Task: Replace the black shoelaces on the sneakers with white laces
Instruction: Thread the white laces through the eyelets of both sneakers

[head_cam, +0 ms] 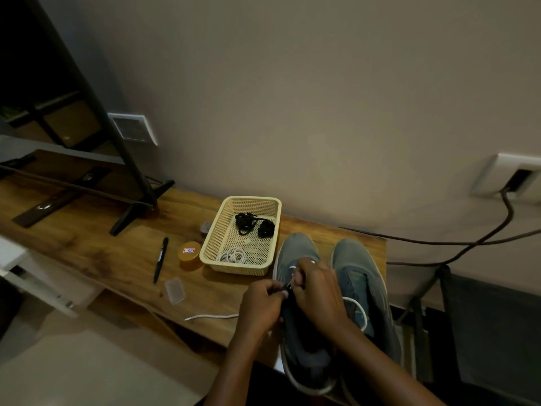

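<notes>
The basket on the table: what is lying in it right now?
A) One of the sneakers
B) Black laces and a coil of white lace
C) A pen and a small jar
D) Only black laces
B: the basket holds two bundles of black laces at its far end and a coil of white lace at its near end.

A brown wooden table [96,253] held a yellow basket [243,269], a pen [161,260], an orange tub [189,254], a clear box [175,290], a white lace [210,317], two gray sneakers [355,259] and a black screen stand [131,212].
</notes>
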`<state>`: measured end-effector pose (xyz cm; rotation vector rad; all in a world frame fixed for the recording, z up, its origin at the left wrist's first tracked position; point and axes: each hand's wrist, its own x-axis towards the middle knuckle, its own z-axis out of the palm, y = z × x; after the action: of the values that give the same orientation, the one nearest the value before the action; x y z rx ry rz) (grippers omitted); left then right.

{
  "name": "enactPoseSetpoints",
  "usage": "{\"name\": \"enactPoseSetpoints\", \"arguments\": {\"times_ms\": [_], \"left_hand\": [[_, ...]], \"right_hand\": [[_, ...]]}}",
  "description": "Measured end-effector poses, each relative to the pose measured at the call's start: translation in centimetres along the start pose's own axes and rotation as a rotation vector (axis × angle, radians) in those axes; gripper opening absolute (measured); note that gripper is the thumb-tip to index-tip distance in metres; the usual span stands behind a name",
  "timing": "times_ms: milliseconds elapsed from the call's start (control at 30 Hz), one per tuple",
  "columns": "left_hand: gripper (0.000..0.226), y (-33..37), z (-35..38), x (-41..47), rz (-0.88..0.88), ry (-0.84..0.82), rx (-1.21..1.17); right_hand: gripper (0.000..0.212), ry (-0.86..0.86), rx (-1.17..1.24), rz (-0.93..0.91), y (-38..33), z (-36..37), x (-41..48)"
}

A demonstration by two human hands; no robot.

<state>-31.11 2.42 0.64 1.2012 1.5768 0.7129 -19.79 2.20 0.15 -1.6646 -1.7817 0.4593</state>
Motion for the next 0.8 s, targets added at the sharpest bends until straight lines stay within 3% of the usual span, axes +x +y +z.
{"name": "enactPoseSetpoints", "arguments": {"times_ms": [267,433,600,700,800], "left_hand": [[0.014,-0.4,0.1,0.1,0.039,0.030,0.076],[0.018,-0.6,-0.3,0.7,0.083,-0.012,0.131],[0.019,-0.2,-0.3,0.6,0.109,-0.021,0.037],[0.012,-0.5,-0.3,1.0,0.134,-0.023,0.103],[0.015,-0.6,-0.2,1.3,0.132,-0.059,0.068]], "right_hand": [[0.049,0.024,-0.033,0.016,0.2,0.2,-0.2],[0.057,0.130,0.018,-0.043,0.7,0.2,-0.2],[0.022,0.053,0.039,0.054,1.6,-3.4,0.6],[0.025,0.120,0.055,0.095,1.9,-5.1,-0.2],[0.027,0.025,-0.110,0.129,1.0,-4.7,-1.5]]}}
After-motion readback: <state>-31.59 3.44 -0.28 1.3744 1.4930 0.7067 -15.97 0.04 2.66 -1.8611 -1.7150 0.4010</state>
